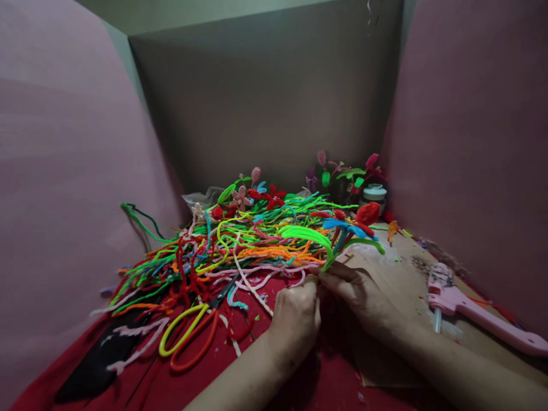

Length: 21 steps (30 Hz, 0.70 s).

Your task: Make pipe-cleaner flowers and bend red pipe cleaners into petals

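Note:
Both my hands meet at the stems of a small bunch of pipe-cleaner flowers (349,227) with red and blue blooms and long green leaves. My left hand (296,311) is closed in a pinch at the lower end of the stems. Just right of it, my right hand (357,294) grips the stems with thumb and fingers, below the green leaf (310,234). The fingertips partly hide the stem ends. Left of my left hand lie scissors (194,337) with yellow and orange handles, their blades partly under loose pipe cleaners.
A big tangle of coloured pipe cleaners (257,245) spreads over the red cloth (329,365). Finished flowers (276,197) and a lidded jar (374,193) stand behind. A pink glue-gun-like tool (483,322) rests on the brown board (398,279). A flat black object (100,357) lies left.

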Available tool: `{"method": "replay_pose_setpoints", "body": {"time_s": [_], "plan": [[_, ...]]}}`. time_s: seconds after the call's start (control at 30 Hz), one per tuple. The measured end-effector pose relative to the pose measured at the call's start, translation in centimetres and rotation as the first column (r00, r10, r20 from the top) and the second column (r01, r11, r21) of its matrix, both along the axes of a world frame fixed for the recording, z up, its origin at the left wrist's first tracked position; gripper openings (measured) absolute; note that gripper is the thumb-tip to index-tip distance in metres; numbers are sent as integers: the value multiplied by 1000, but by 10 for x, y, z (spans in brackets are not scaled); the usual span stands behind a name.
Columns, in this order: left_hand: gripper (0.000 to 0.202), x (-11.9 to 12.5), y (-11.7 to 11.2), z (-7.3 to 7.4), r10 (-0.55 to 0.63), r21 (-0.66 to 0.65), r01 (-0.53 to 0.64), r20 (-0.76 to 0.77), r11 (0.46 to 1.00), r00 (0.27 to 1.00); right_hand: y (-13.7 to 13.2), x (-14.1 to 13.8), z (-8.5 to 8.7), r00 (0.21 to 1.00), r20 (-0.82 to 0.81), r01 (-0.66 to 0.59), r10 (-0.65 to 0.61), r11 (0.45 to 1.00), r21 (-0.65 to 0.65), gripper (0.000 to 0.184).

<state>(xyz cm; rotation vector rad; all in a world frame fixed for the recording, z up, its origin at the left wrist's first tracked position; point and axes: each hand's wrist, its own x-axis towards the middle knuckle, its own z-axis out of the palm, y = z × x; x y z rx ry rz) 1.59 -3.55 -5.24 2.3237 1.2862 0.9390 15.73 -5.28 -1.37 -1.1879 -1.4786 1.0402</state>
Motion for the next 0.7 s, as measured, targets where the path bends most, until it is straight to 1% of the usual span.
{"method": "replay_pose_setpoints", "body": {"time_s": [0.1, 0.17, 0.2, 0.27, 0.3, 0.33, 0.4, 0.47, 0.57, 0.7], "plan": [[16, 2, -1, 6, -12, -93, 24, 135, 995, 991, 3, -1, -6, 983, -167, -66, 73, 997, 47, 29], [19, 4, -2, 10, -2, -227, 63, 257, 972, 966, 5, -2, -12, 959, -260, -108, 115, 993, 43, 30], [20, 5, -2, 12, 12, -321, 98, 324, 942, 946, 5, -3, -15, 944, -296, -144, 143, 989, 20, 31], [22, 6, -2, 15, 41, -500, 215, 451, 839, 892, 6, -5, -20, 907, -363, -237, 213, 971, -22, 32], [23, 6, -1, 16, 53, -555, 281, 509, 783, 859, 6, -6, -22, 889, -387, -279, 245, 960, -32, 32], [25, 7, 0, 17, 60, -584, 345, 563, 735, 824, 6, -6, -24, 876, -405, -299, 262, 954, -30, 32], [28, 6, 0, 19, 66, -587, 455, 658, 670, 750, 6, -6, -27, 869, -418, -296, 263, 955, -14, 32], [29, 6, 0, 20, 96, -574, 548, 739, 608, 667, 8, -4, -28, 882, -402, -270, 244, 963, -7, 32], [25, 6, 0, 20, 158, -535, 673, 828, 511, 538, 10, 1, -27, 917, -316, -248, 245, 968, 29, 32], [21, 6, -1, 17, 186, -433, 799, 901, 416, 391, 12, 7, -23, 949, -213, -217, 230, 973, 85, 29]]}}
